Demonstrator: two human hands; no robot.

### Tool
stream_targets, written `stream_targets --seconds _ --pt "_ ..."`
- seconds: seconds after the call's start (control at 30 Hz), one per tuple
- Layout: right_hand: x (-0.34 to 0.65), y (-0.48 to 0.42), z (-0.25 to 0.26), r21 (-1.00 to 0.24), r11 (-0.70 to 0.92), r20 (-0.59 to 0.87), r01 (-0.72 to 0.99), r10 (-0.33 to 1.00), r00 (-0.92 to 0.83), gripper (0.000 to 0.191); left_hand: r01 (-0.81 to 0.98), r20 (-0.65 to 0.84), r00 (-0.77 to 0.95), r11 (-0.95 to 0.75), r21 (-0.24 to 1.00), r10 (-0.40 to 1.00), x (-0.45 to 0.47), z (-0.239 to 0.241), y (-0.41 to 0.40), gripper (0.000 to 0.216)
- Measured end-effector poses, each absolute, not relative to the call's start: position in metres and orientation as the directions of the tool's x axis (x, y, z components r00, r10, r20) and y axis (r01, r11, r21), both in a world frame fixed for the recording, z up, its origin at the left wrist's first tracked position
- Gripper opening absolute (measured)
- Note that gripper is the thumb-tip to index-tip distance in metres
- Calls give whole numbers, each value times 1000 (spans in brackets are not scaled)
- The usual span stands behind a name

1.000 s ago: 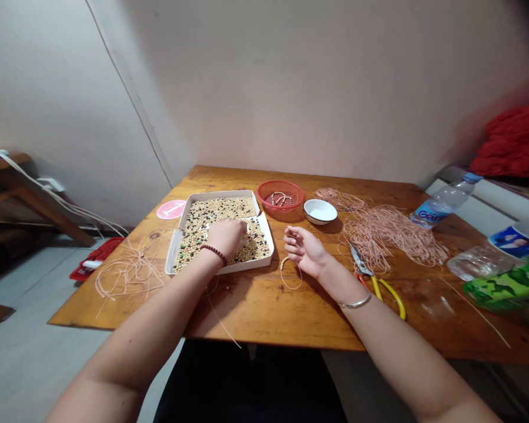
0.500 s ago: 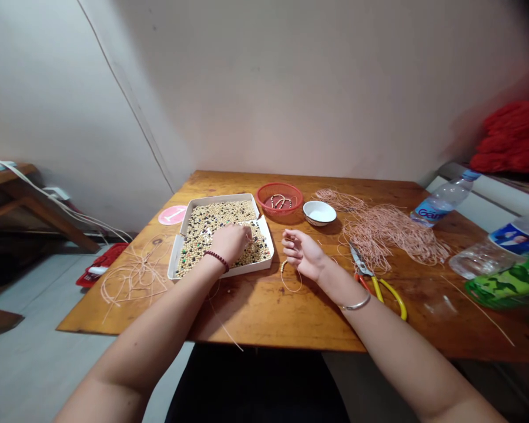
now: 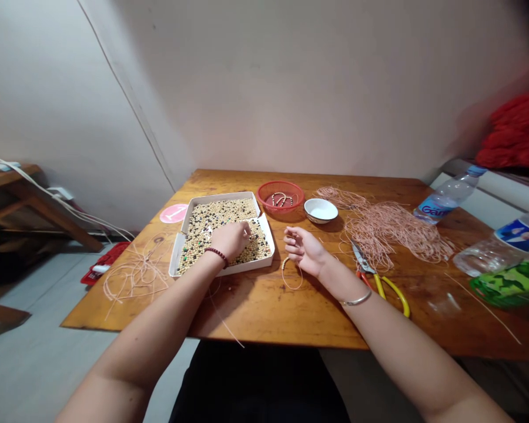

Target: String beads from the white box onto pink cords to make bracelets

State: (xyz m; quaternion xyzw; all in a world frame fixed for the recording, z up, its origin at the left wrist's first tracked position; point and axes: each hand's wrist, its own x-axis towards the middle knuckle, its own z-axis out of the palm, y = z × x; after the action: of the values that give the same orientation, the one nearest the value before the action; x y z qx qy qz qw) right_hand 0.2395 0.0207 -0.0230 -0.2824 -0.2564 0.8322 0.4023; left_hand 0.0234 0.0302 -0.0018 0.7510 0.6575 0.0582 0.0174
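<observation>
My left hand [image 3: 229,239] is over a shallow white box [image 3: 229,271] full of small beads [image 3: 223,208], mostly tan with black and a few green ones. Its thumb and fingers are pinched together; whatever is between them is too small to make out. To the right of the box, above the table, my right hand [image 3: 304,251] has its fingers curled in. From it hangs a thin beaded cord [image 3: 284,264], with a short row of tan beads and a loop of bare cord below.
Behind stand a red basket [image 3: 281,202] with beaded strings inside and a white bowl [image 3: 320,211]. Pink cord [image 3: 397,232] is heaped at right, beside yellow-and-orange-handled cutters [image 3: 374,279] and plastic bottles [image 3: 449,194]. More cord [image 3: 136,273] lies left, near a pink round card [image 3: 173,213].
The view has shifted slightly. Both hands keep nearly the same places, the left over the beads and the right with the beaded cord.
</observation>
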Motion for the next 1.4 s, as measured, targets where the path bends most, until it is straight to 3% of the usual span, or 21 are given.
stream_targets --seconds 0.07,0.13,0.27,0.4,0.5,0.6,0.7,0.77,0.83,1.17,1.4 --pt "240 20 -22 -655 -537 -249 -532 818 -518 16 974 123 114 -136 184 986 24 -1 32 16" --pt "239 19 -21 -660 -535 -252 -528 819 -515 18 910 225 117 -195 366 967 26 1 33 16" --pt "237 16 -16 -669 -539 -277 -512 820 -501 16 538 431 104 -415 734 896 36 7 34 29" --pt "236 16 -15 -669 -539 -281 -511 821 -497 15 302 414 62 -413 859 908 44 9 34 35" --pt "238 18 -18 -657 -545 -280 -521 818 -502 12 287 389 56 -388 876 920 44 8 35 36" --pt "240 21 -20 -648 -550 -277 -527 814 -510 13 518 329 147 -356 778 933 37 8 35 34" --pt "241 21 -19 -652 -551 -286 -521 815 -503 13 876 250 198 -285 389 948 25 9 32 21" --pt "241 21 -18 -658 -546 -292 -518 820 -493 13 969 214 177 -208 130 961 19 10 30 21" --pt "241 20 -16 -663 -544 -293 -515 821 -490 14 987 164 158 -162 9 974 16 12 28 23" --pt "241 18 -18 -677 -539 -290 -501 821 -492 14 983 45 -64 70 -171 997 15 37 21 27" --pt "238 14 -14 -678 -545 -295 -494 816 -497 14 970 3 -135 133 -203 991 10 38 23 30"
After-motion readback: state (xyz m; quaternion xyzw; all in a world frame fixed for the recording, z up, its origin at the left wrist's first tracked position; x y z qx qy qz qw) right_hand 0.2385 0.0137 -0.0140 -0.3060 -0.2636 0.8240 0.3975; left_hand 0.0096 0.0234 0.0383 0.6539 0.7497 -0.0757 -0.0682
